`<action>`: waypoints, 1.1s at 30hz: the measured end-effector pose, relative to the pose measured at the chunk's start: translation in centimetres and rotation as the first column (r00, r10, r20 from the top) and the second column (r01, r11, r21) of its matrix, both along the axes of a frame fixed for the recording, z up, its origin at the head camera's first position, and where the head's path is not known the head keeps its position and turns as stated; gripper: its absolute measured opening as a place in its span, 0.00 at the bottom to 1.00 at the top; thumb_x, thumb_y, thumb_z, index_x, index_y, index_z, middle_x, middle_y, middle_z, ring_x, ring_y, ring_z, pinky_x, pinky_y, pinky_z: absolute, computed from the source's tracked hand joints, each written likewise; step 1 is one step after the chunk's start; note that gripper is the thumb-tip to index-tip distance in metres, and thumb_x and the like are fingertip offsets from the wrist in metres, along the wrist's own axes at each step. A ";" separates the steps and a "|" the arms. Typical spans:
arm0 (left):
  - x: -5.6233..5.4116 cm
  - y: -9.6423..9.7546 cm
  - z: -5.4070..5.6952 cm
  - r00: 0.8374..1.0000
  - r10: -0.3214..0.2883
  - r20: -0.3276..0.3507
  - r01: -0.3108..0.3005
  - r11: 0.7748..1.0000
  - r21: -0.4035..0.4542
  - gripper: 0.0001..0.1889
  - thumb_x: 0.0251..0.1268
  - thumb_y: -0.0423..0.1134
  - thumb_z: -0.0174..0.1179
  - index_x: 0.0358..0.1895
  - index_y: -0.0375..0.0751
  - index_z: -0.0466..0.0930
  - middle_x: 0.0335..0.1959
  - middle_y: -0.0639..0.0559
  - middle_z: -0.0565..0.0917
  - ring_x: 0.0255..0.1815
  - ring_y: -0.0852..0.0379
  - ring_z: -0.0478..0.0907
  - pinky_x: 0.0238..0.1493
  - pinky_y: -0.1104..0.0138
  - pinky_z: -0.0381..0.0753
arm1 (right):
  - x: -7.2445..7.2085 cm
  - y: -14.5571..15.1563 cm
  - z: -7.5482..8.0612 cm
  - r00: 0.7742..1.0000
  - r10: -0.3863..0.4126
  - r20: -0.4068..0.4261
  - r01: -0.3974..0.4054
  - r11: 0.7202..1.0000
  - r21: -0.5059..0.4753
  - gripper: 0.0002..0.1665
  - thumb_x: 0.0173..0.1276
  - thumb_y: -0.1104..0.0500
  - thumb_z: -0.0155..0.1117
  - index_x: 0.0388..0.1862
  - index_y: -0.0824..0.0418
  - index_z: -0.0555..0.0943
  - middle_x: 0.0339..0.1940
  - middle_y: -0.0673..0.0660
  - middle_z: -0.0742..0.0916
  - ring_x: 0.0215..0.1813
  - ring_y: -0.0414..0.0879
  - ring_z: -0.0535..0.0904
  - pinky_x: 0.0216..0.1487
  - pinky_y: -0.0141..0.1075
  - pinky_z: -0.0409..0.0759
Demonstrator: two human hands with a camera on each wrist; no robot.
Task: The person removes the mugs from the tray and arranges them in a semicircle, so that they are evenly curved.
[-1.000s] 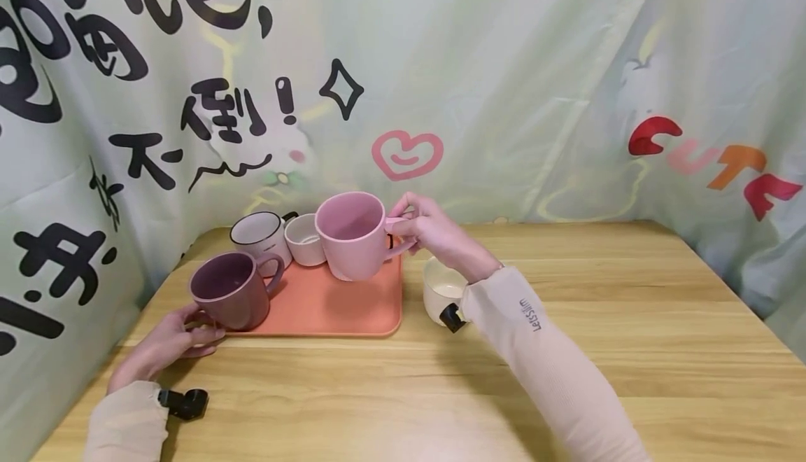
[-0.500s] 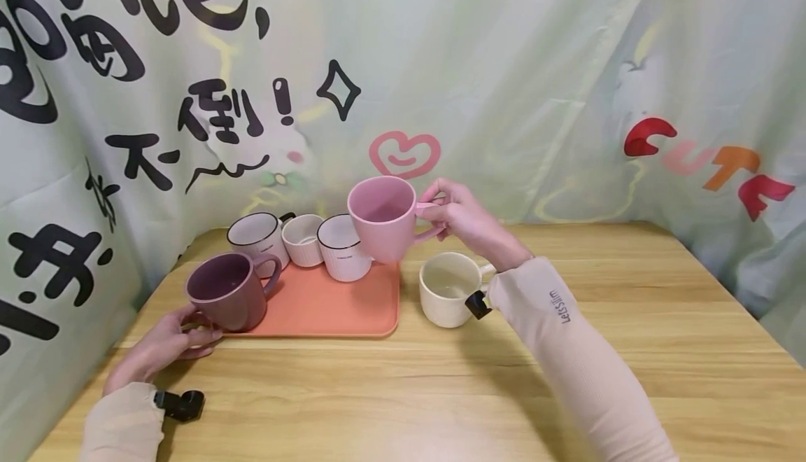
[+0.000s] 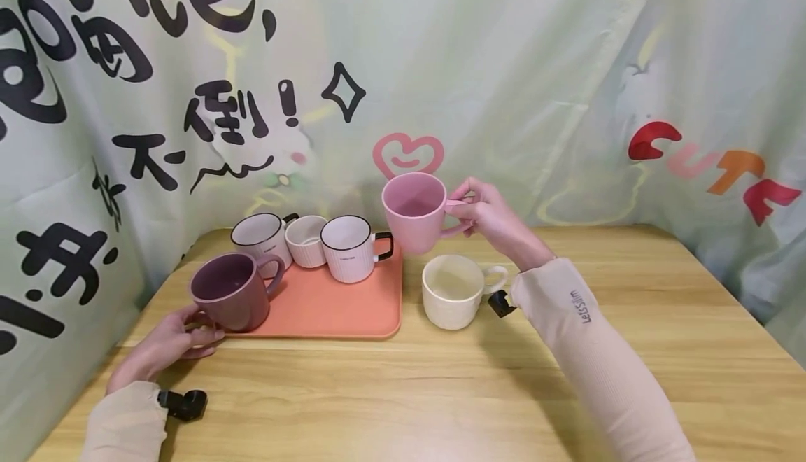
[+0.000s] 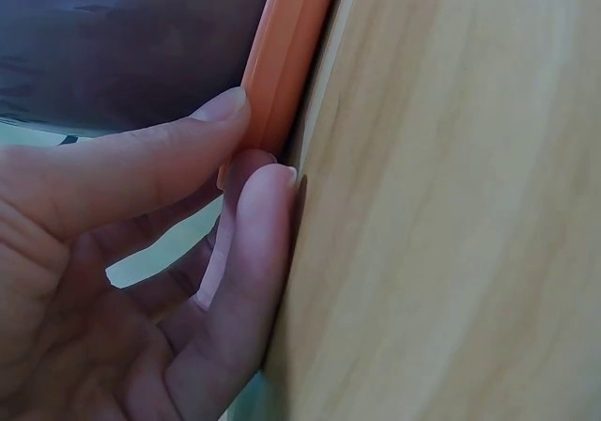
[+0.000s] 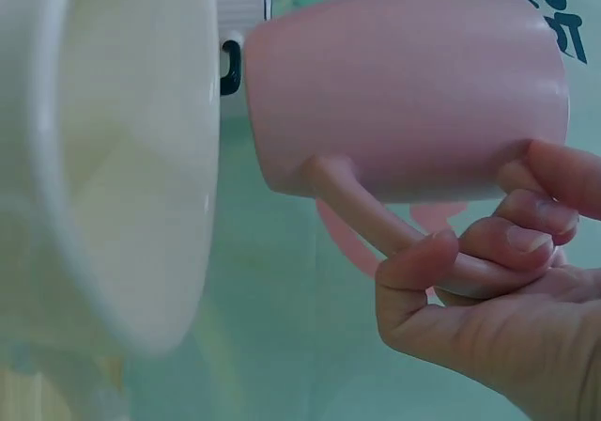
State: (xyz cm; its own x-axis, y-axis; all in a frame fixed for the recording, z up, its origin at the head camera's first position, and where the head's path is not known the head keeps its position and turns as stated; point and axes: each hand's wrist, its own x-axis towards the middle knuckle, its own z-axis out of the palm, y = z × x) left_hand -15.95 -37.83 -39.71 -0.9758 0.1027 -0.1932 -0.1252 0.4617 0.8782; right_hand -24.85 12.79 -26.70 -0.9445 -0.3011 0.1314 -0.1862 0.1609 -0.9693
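Observation:
By its handle, my right hand (image 3: 488, 211) grips a pink mug (image 3: 415, 213), held upright in the air beyond the cream mug (image 3: 450, 292). In the right wrist view my fingers (image 5: 521, 238) curl round the pink handle. My left hand (image 3: 168, 343) pinches the front left corner of the orange tray (image 3: 334, 311), the thumb (image 4: 178, 153) on its rim and the other fingers at its side and underneath. Close beside that hand, a dark purple mug (image 3: 233, 290) stands on the tray. Behind it are a black-rimmed white mug (image 3: 261, 238), a small white cup (image 3: 307, 241) and a second black-rimmed mug (image 3: 349, 252).
The cream mug stands on the wooden table (image 3: 403, 399) just right of the tray, its handle pointing right, near my right wrist. A printed curtain (image 3: 504, 98) hangs along the back and left of the table.
My right hand has carried the pink mug rightward and away from over the tray, uncovering the second black-rimmed mug. My left hand has stayed at the tray corner.

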 end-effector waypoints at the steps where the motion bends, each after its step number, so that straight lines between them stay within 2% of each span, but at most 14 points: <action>1: 0.0 0.0 0.0 1.000 0.004 0.002 -0.004 1.000 -0.001 0.27 0.69 0.24 0.59 0.64 0.13 0.58 0.50 0.34 0.78 0.40 0.62 0.82 0.43 0.65 0.88 | 0.0 0.2 -0.1 1.000 -0.008 -0.003 0.008 1.000 -0.003 0.06 0.72 0.68 0.58 0.41 0.66 0.70 0.19 0.53 0.71 0.25 0.44 0.83 0.28 0.34 0.70; 4: 0.0 0.1 -0.1 1.000 0.003 0.001 -0.003 1.000 -0.005 0.27 0.70 0.25 0.59 0.64 0.13 0.58 0.51 0.32 0.77 0.40 0.62 0.82 0.42 0.64 0.88 | -0.1 0.7 -0.2 1.000 -0.027 -0.011 0.027 0.999 -0.024 0.06 0.72 0.68 0.58 0.39 0.65 0.69 0.19 0.52 0.73 0.25 0.42 0.83 0.29 0.34 0.71; 11: -0.1 0.1 0.0 1.000 0.009 0.005 -0.009 1.000 -0.014 0.30 0.70 0.25 0.59 0.67 0.13 0.55 0.55 0.24 0.74 0.41 0.60 0.82 0.43 0.64 0.88 | -0.2 1.9 -0.5 0.999 -0.049 -0.012 0.049 0.998 -0.032 0.07 0.71 0.69 0.58 0.39 0.63 0.69 0.19 0.51 0.70 0.24 0.42 0.67 0.30 0.36 0.72; 13: -0.1 0.2 0.0 1.000 0.009 0.007 -0.009 1.000 -0.026 0.31 0.70 0.26 0.60 0.68 0.14 0.55 0.56 0.23 0.73 0.42 0.59 0.82 0.43 0.63 0.88 | -0.2 2.2 -0.6 0.999 -0.050 -0.009 0.049 0.998 -0.034 0.07 0.71 0.69 0.58 0.39 0.63 0.69 0.19 0.52 0.69 0.23 0.41 0.72 0.30 0.36 0.72; 16: -0.1 0.2 -0.1 1.000 0.014 0.010 -0.014 1.000 -0.023 0.31 0.70 0.27 0.61 0.68 0.14 0.55 0.57 0.22 0.72 0.43 0.57 0.82 0.44 0.62 0.88 | -0.4 2.6 -0.9 0.999 -0.046 -0.006 0.046 0.998 -0.035 0.06 0.72 0.69 0.58 0.40 0.64 0.69 0.19 0.52 0.69 0.22 0.42 0.74 0.30 0.36 0.71; 18: -0.1 0.2 0.0 1.000 0.011 0.010 -0.011 1.000 -0.024 0.32 0.70 0.27 0.61 0.68 0.15 0.55 0.57 0.22 0.71 0.43 0.57 0.82 0.44 0.62 0.88 | -0.4 2.9 -1.1 0.999 -0.049 -0.007 0.049 0.998 -0.034 0.06 0.72 0.69 0.58 0.40 0.64 0.69 0.19 0.52 0.69 0.23 0.41 0.73 0.30 0.35 0.72; 20: -0.1 0.2 0.0 1.000 0.012 0.010 -0.012 1.000 -0.019 0.32 0.70 0.27 0.61 0.68 0.15 0.55 0.57 0.22 0.71 0.43 0.57 0.82 0.44 0.62 0.88 | -0.5 3.2 -1.2 0.998 -0.055 -0.006 0.055 0.998 -0.031 0.06 0.72 0.69 0.58 0.40 0.64 0.69 0.19 0.52 0.70 0.22 0.42 0.68 0.30 0.35 0.72; 22: -0.1 0.2 0.0 1.000 0.012 0.011 -0.012 1.000 -0.017 0.32 0.70 0.27 0.61 0.68 0.15 0.55 0.57 0.22 0.71 0.43 0.57 0.82 0.44 0.62 0.88 | -0.6 3.6 -1.4 0.998 -0.057 -0.005 0.056 0.998 -0.029 0.06 0.72 0.70 0.57 0.40 0.64 0.69 0.19 0.52 0.70 0.23 0.41 0.71 0.29 0.35 0.72; 27: -0.1 0.2 0.0 1.000 0.015 0.014 -0.015 1.000 -0.006 0.31 0.70 0.26 0.60 0.68 0.15 0.55 0.57 0.23 0.72 0.42 0.58 0.82 0.44 0.63 0.88 | -0.8 4.3 -2.0 0.998 -0.055 0.011 0.056 0.998 -0.023 0.06 0.72 0.70 0.56 0.40 0.64 0.68 0.19 0.52 0.70 0.23 0.41 0.70 0.29 0.35 0.71; 29: -0.1 0.2 0.0 1.000 0.013 0.011 -0.013 1.000 -0.007 0.31 0.70 0.26 0.60 0.68 0.14 0.55 0.56 0.23 0.72 0.42 0.59 0.82 0.43 0.63 0.88 | -0.9 4.5 -2.4 0.998 -0.063 0.019 0.063 0.998 -0.028 0.06 0.72 0.70 0.56 0.40 0.64 0.68 0.19 0.51 0.70 0.23 0.43 0.65 0.29 0.36 0.72; 33: -0.1 0.2 0.0 1.000 0.014 0.011 -0.014 1.000 -0.012 0.30 0.70 0.25 0.59 0.67 0.14 0.55 0.54 0.25 0.73 0.41 0.59 0.82 0.43 0.63 0.88 | -0.9 4.8 -2.8 0.997 -0.074 0.033 0.075 0.997 -0.035 0.06 0.73 0.69 0.56 0.40 0.64 0.69 0.18 0.51 0.70 0.24 0.43 0.65 0.29 0.36 0.72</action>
